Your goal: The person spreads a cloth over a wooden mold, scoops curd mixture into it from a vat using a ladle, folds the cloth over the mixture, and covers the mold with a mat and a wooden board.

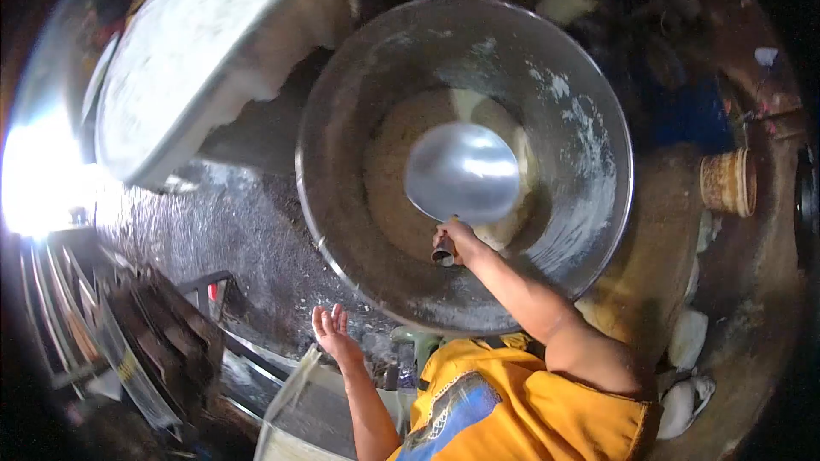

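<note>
My right hand (457,239) is wrapped round the tubular handle of a large, shiny metal scoop (465,171). The rounded pan of the scoop is over the middle of a big metal mixing bowl (589,77). Beneath it, a tan mixture (393,149) covers the bowl's bottom, partly hidden by the scoop. Pale residue streaks the bowl's right inner wall. Outside the bowl's lower-left rim, my left hand (337,337) is raised with its fingers apart, holding nothing.
At the upper left stands a large container with a white surface (196,43). Stacked trays or boards (137,341) are at the lower left, beside a metal frame. A stained bucket (726,182) sits at the right. A translucent bin (312,410) is below my left hand.
</note>
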{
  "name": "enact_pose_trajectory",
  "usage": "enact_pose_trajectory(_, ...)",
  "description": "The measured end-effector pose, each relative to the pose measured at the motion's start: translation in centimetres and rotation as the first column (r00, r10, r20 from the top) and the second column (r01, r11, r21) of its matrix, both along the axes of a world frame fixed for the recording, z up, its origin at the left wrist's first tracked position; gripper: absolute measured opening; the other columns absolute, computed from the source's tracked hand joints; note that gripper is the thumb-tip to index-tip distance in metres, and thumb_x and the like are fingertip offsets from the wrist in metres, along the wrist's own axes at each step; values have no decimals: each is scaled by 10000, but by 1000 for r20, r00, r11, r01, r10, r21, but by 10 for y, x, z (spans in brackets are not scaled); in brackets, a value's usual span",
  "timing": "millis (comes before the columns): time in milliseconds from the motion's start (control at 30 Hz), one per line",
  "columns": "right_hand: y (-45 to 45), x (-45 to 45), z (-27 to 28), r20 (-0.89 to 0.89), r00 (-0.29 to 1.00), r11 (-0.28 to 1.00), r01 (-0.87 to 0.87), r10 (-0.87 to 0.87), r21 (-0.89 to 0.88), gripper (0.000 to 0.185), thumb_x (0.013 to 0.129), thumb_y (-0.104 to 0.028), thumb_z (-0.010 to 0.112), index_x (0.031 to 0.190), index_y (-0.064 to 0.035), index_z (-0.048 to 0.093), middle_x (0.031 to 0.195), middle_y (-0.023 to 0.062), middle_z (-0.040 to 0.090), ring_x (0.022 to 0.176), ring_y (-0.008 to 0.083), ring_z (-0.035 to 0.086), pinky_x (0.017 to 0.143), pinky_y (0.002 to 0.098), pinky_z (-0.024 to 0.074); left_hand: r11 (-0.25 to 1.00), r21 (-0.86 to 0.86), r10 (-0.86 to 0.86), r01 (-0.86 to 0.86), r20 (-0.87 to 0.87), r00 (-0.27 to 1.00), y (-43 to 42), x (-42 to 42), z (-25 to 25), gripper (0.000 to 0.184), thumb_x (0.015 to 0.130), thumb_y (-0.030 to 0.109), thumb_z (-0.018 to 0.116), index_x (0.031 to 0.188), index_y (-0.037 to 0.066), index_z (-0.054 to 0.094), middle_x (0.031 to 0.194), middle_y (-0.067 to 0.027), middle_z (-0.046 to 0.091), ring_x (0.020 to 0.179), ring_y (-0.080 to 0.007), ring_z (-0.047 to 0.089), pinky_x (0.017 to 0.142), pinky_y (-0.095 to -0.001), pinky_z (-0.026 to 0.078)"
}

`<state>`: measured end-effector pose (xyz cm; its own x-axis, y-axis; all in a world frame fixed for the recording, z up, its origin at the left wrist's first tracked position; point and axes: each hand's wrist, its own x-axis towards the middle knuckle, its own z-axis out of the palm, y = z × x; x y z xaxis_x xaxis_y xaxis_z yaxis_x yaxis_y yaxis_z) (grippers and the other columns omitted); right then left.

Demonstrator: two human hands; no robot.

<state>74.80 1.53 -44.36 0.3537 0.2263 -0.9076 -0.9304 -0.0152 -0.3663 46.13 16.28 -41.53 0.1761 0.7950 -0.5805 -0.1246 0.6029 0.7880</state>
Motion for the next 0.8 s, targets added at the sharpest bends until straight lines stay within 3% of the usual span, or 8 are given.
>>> enact_pose_trajectory(100,-54,35,-157,-208,872,865,354,-442,-355,210,857,-112,511,657,-69,466,548,41,490,492,196,499,505,288,439,945,170,-252,278,-158,955,12,43,5,509,892,249,599,1286,-1,394,1263,-98,477,1052,-206,524,885,-374,418)
enact_pose_trajectory(233,-61,92,-210,86,440,332,779,-894,-532,179,875,-126,554,1035,-51,523,1030,68,576,870,205,583,616,357,503,905,178,-251,386,-510,823,18,85,36,479,859,199,642,1230,-39,453,1219,-138,513,979,-209,512,823,-353,442)
enact_pose_trajectory(300,-58,110,-214,264,596,509,794,-758,-332,407,872,-116,578,1241,-43,424,1217,83,496,1020,224,545,703,411,526,871,151,-236,467,-705,668,19,74,42,473,855,197,644,1219,-44,464,1212,-142,516,984,-219,515,840,-355,447)
enact_pose_trajectory(433,-71,166,-283,348,683,612,731,-642,-303,501,865,-120,591,1309,-32,378,1180,110,515,1019,254,543,741,427,517,837,188,-132,514,-843,522,17,69,66,497,847,208,651,1227,-50,460,1212,-152,516,1006,-239,518,865,-355,455)
enact_pose_trajectory(533,-82,189,-333,471,878,838,321,-87,-442,542,860,-145,603,1329,-26,358,1110,134,548,950,249,563,707,405,510,886,175,-120,430,-809,576,15,61,78,518,845,232,662,1230,-53,465,1210,-164,513,1003,-245,518,867,-359,455)
enact_pose_trajectory(633,-77,207,-344,576,694,820,-36,431,-571,540,854,-167,614,1318,-20,379,1013,147,582,862,239,584,658,381,506,929,44,-101,366,-924,369,16,65,97,571,839,203,673,1286,-34,409,1218,-168,504,1014,-265,516,882,-368,458)
enact_pose_trajectory(667,-65,212,-333,560,703,838,-95,438,-537,495,850,-168,616,1279,-24,416,961,138,588,814,229,587,629,374,504,944,-8,-102,331,-958,269,17,64,100,582,839,191,672,1301,-28,393,1218,-168,505,1013,-269,518,886,-370,459)
enact_pose_trajectory(800,-18,217,-298,352,909,968,-163,223,-193,294,834,-162,619,1095,-47,549,775,84,577,620,184,572,512,351,488,930,168,43,327,-934,356,2,70,98,566,836,194,681,1276,-48,419,1189,-153,493,979,-260,524,857,-375,472)
